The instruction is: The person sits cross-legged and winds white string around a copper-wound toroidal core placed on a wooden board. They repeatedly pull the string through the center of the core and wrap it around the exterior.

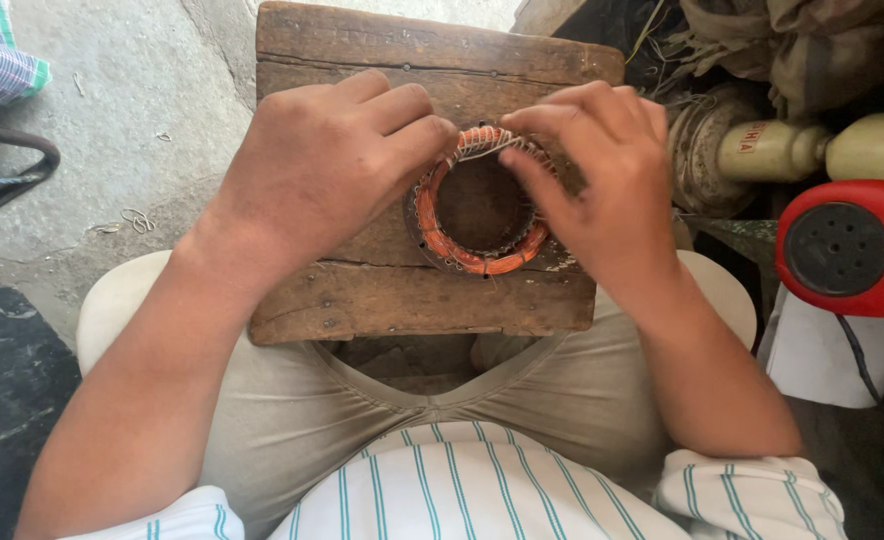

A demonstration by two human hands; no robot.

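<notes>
round motor stator (477, 255) w/ orange copper windings, lying flat mid wooden block (402, 290), block resting across lap. left hand (322, 165) curled over stator's upper-left rim, fingertips pinched on the winding at top. right hand (597, 165) likewise closed, thumb and forefinger pinching thin pale wire/thread at top edge, just beside left fingertips. both hands touching the coil, nearly meeting at top of ring. to right: red plastic housing (847, 250) and dusty cream-coloured motor body (762, 150), apart from block. concrete floor (122, 110) to left.

judgement for doing it well: keep left pressing ring down so no sliding on wood; keep strand taut w/ right, small pulls only; avoid scraping wire coating on metal core edges; work one slot at a time, close to fingertips.
</notes>
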